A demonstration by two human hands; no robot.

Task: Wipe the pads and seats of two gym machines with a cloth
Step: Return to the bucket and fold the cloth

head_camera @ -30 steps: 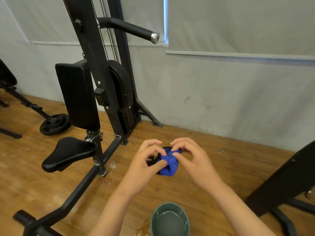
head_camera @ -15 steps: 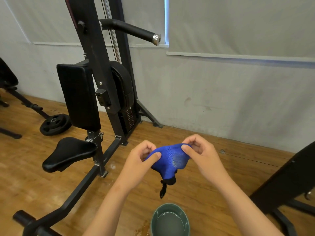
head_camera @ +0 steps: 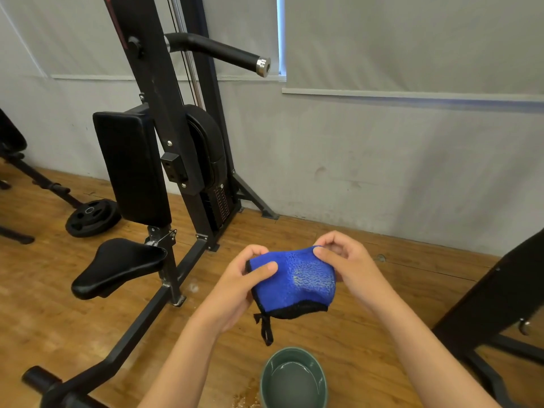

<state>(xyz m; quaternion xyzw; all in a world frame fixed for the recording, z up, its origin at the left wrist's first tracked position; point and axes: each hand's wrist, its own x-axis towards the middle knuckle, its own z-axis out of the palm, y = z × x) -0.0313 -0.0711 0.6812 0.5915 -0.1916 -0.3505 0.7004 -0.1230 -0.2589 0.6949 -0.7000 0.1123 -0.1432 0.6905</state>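
A wet blue cloth (head_camera: pixel 294 279) with a black hem and a dangling black loop is stretched between both hands at the centre of the head view. My left hand (head_camera: pixel 240 285) pinches its left edge. My right hand (head_camera: pixel 346 265) pinches its upper right edge. Left of the hands stands a black gym machine with an upright back pad (head_camera: pixel 131 167) and a saddle-shaped seat (head_camera: pixel 116 266) below it. Part of a second black machine (head_camera: pixel 497 304) shows at the right edge.
A green bowl of water (head_camera: pixel 294 378) sits on the wooden floor below the cloth, with damp spots beside it. A weight plate (head_camera: pixel 92 217) lies at the left. A padded handle bar (head_camera: pixel 217 51) juts out overhead. A grey wall runs behind.
The cloth was bunched into a ball between both hands; now they have drawn apart and spread it open, with the black loop hanging down.
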